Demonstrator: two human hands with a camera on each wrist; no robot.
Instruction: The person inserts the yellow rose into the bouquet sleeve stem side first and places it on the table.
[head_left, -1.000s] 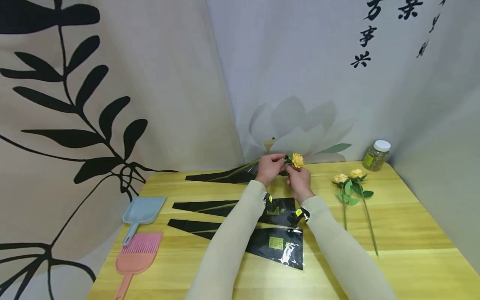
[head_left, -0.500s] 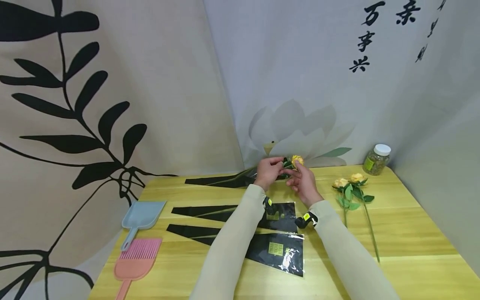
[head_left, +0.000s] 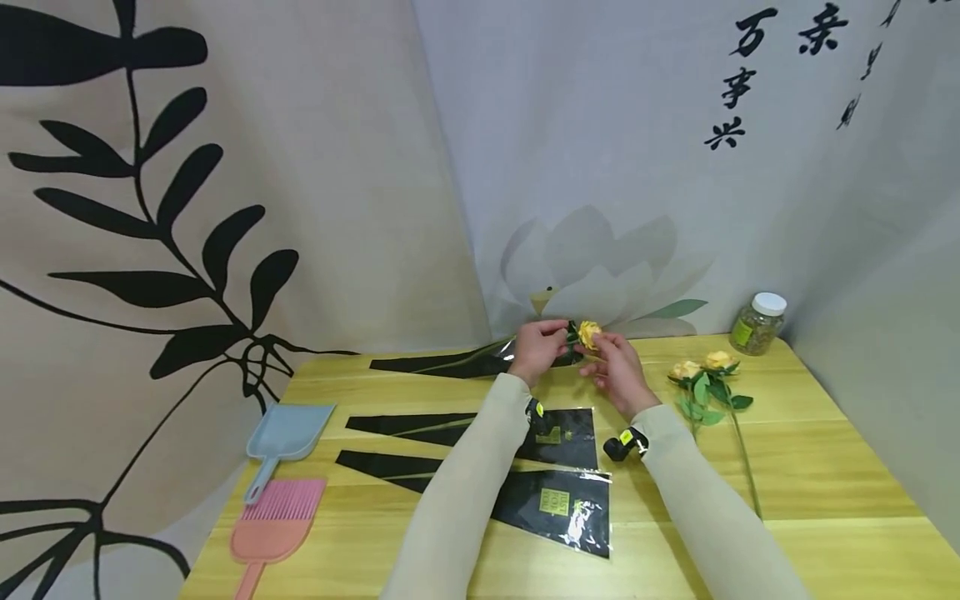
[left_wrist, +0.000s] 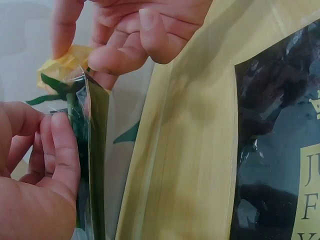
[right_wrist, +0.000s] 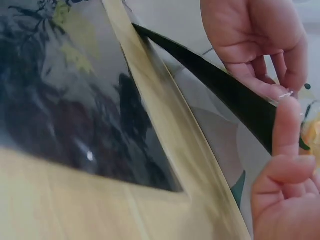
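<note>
A yellow artificial rose (head_left: 589,334) sits at the mouth of a black, clear-fronted flower sleeve (head_left: 442,363) at the back of the table. My left hand (head_left: 536,350) pinches the sleeve's edge close below the bloom; the left wrist view shows its thumb and fingers (left_wrist: 62,145) at the plastic. The rose's green leaves (left_wrist: 57,87) stick out over the rim. From the right, my right hand (head_left: 619,375) holds the yellow bloom between its fingers, the other fingers loosely bent. In the right wrist view the sleeve (right_wrist: 225,87) slants up between both hands, the bloom partly hidden.
Two more black sleeves, the middle one (head_left: 562,437) and the front one (head_left: 562,508), lie under my left forearm. Two yellow roses (head_left: 703,379) and a white-lidded jar (head_left: 758,323) are at right. A blue dustpan (head_left: 291,433) and pink brush (head_left: 273,533) lie at left.
My right hand has shifted from beside the sleeve mouth, under the flower, to the right side of the bloom. The left hand keeps its pinch on the sleeve.
</note>
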